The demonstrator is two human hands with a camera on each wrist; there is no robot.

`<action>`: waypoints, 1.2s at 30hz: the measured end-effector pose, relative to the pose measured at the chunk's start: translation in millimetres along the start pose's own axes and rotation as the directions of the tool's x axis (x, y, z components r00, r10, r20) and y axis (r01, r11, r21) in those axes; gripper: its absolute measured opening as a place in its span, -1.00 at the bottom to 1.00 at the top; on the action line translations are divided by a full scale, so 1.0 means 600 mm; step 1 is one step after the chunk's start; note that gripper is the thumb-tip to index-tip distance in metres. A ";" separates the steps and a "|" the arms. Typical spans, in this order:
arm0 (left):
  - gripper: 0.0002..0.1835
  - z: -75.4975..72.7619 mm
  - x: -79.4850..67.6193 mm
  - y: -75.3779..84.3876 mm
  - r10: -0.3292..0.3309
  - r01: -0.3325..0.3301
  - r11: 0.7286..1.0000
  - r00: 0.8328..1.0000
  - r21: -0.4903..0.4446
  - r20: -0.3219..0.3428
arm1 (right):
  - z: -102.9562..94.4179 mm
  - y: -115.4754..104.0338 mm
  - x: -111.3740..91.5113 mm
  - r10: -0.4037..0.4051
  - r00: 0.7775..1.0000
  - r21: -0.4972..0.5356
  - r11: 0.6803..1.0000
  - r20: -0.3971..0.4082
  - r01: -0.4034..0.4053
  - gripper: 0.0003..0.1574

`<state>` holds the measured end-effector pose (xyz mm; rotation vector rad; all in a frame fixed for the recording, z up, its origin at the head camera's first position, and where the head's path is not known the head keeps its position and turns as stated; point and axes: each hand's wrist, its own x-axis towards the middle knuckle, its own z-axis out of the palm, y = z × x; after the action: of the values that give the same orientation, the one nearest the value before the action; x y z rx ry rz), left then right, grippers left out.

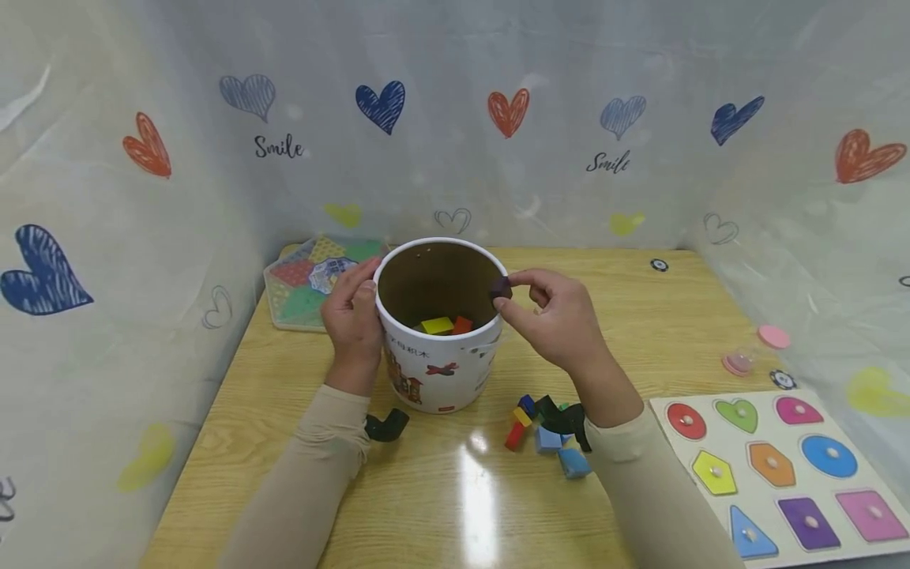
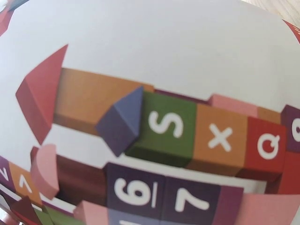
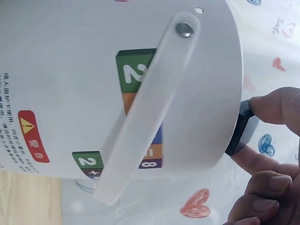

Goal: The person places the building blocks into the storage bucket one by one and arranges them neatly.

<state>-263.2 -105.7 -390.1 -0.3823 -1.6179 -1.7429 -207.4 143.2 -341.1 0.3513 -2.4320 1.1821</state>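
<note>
A white bucket (image 1: 441,371) with printed block pictures stands upright on the table, and a few toy blocks, among them a yellow block (image 1: 437,325) and a red block (image 1: 462,325), lie inside. My left hand (image 1: 353,324) holds the bucket by its left side near the rim. Between thumb and forefinger, my right hand (image 1: 558,316) pinches a dark block (image 1: 501,291) at the bucket's right rim. That dark block (image 3: 241,127) also shows in the right wrist view, beside the rim. Printed bucket wall fills the left wrist view, which hides the left hand's grip.
Several small blocks, including a light blue block (image 1: 573,463), lie near my right wrist. A shape puzzle board (image 1: 700,431) is at the right. Behind my left hand sits a patterned board (image 1: 291,296). A small pink-based toy (image 1: 739,363) stands farther right. The bucket's handle (image 3: 145,112) hangs down.
</note>
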 end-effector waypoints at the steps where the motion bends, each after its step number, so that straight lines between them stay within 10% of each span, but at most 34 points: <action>1: -0.64 0.001 0.000 0.001 -0.001 0.001 1.000 1.000 0.003 0.002 | -0.001 0.001 -0.001 0.001 1.000 -0.006 1.000 0.000 -0.001 -0.62; 13: -0.64 0.004 0.004 0.007 -0.007 0.007 1.000 1.000 0.001 0.022 | -0.055 0.053 -0.028 0.136 0.989 -0.079 0.987 -0.051 -0.140 -0.60; 20: -0.63 -0.001 0.010 0.006 0.006 -0.006 1.000 1.000 -0.018 -0.001 | -0.067 0.127 -0.063 0.273 0.958 -0.258 0.935 0.087 -0.243 -0.47; 30: -0.63 -0.003 0.003 -0.003 -0.006 0.005 1.000 1.000 -0.023 -0.019 | -0.043 0.232 -0.019 0.570 0.770 -0.579 0.743 0.286 -0.335 -0.30; 36: -0.63 0.001 -0.002 -0.002 -0.001 0.001 0.999 1.000 -0.035 0.011 | -0.016 0.252 0.001 0.651 0.707 -0.666 0.660 0.276 -0.348 -0.46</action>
<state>-263.0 -105.0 -391.9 -0.4083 -1.5970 -1.7750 -265.2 242.4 -439.6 -0.3146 -3.3464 0.4726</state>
